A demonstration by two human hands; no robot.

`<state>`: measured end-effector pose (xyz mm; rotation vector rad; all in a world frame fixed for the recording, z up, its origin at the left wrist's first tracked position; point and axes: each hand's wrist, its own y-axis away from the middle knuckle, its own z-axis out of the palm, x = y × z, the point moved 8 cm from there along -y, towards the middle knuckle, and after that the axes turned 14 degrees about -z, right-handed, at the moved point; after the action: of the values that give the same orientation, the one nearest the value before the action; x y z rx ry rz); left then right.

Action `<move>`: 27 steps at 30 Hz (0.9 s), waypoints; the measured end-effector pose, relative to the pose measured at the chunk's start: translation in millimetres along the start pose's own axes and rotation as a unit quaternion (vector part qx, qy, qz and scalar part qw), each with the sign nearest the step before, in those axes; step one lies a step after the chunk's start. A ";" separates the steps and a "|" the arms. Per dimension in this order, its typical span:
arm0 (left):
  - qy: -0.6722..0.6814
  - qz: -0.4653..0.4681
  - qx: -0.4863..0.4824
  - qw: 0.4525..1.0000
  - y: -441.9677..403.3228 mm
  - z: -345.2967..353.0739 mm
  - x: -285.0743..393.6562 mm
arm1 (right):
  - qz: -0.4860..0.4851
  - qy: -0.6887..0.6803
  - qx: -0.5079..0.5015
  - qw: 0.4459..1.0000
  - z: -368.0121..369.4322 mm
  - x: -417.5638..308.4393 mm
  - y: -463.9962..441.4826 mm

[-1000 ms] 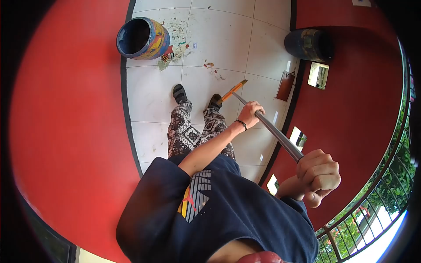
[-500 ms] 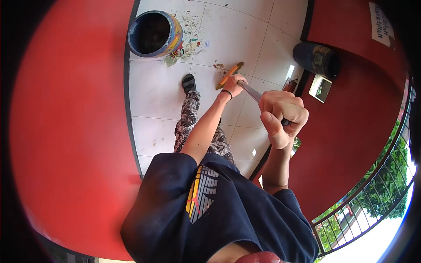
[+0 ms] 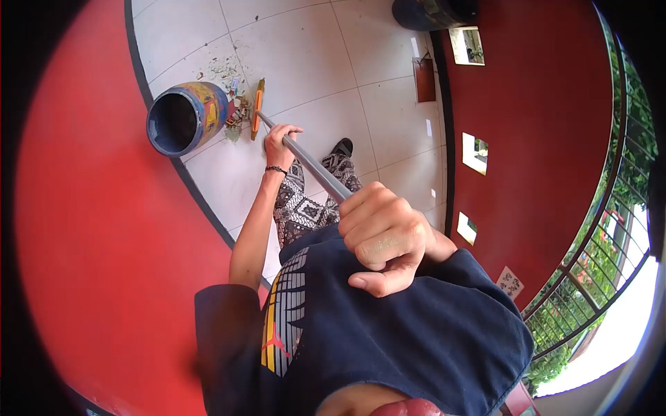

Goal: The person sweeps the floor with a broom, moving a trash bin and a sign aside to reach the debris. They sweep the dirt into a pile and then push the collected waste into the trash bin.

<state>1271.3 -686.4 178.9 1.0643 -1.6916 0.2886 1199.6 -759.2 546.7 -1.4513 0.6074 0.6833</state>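
Note:
A broom with an orange head (image 3: 258, 111) and a grey handle (image 3: 316, 166) slants from the floor up toward my chest. My left hand (image 3: 281, 142) is closed round the lower handle, close above the head. Higher up, my right hand (image 3: 385, 236) wraps the handle's top end, with the thumb curled below. The broom head stands on the tiles beside a pile of litter (image 3: 239, 112), scraps and leafy bits, at the foot of a painted blue barrel (image 3: 198, 118). Its dark open mouth faces me, and the bottom inside is too dark to make out.
A red wall (image 3: 83, 208) runs along the left, edged by a black skirting strip. Another red wall (image 3: 534, 139) with small square openings stands on the right. A second blue barrel (image 3: 416, 14) is at the top. Behind lies a dark metal railing (image 3: 576, 298).
My view has turned, and the barrel appears lower and farther left. The broom head has moved left beside the litter pile. Both hands keep hold of the handle.

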 end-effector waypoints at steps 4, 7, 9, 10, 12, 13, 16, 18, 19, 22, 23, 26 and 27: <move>0.018 0.041 -0.091 0.995 50.0 92.4 71.1 | -0.043 0.039 0.074 0.996 -50.6 -90.1 49.2; 0.024 0.077 -0.164 0.983 92.0 181.4 123.7 | -0.073 0.100 0.150 0.981 -87.9 -159.4 93.1; 0.038 0.085 -0.220 0.971 109.0 246.8 140.5 | -0.069 0.162 0.170 0.970 -105.3 -187.2 118.8; 0.041 0.085 -0.247 0.964 118.8 283.1 149.2 | -0.046 0.217 0.156 0.963 -113.1 -199.4 134.4; 0.048 0.096 -0.285 0.953 131.6 362.2 163.1 | 0.023 0.310 0.146 0.939 -130.0 -212.9 172.7; 0.075 0.094 -0.304 0.945 136.6 407.2 162.9 | 0.085 0.356 0.149 0.919 -142.7 -214.2 195.3; 0.115 0.107 -0.354 0.922 148.5 538.4 150.5 | 0.195 0.446 0.154 0.860 -183.0 -194.0 265.4; 0.118 0.128 -0.393 0.903 149.1 615.4 149.7 | 0.206 0.484 0.201 0.826 -216.0 -169.9 319.2; 0.116 0.132 -0.398 0.901 138.0 642.8 147.4 | 0.192 0.507 0.241 0.805 -234.5 -157.2 344.4; 0.060 0.122 -0.482 0.866 131.1 714.7 124.3 | 0.171 0.516 0.270 0.795 -273.1 -136.4 409.7; 0.036 0.120 -0.488 0.864 126.0 721.2 115.7 | 0.185 0.522 0.291 0.780 -283.2 -143.7 427.4; 0.007 0.159 -0.450 0.879 131.6 683.8 119.3 | 0.073 0.413 0.276 0.865 -268.6 -175.5 415.4; 0.003 0.178 -0.423 0.888 138.2 658.0 123.2 | 0.064 0.390 0.266 0.880 -257.7 -190.2 408.4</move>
<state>736.0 -1094.9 61.0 0.1008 -1.7306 -0.2202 779.3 -1026.6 401.0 -1.1248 1.4041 -0.0318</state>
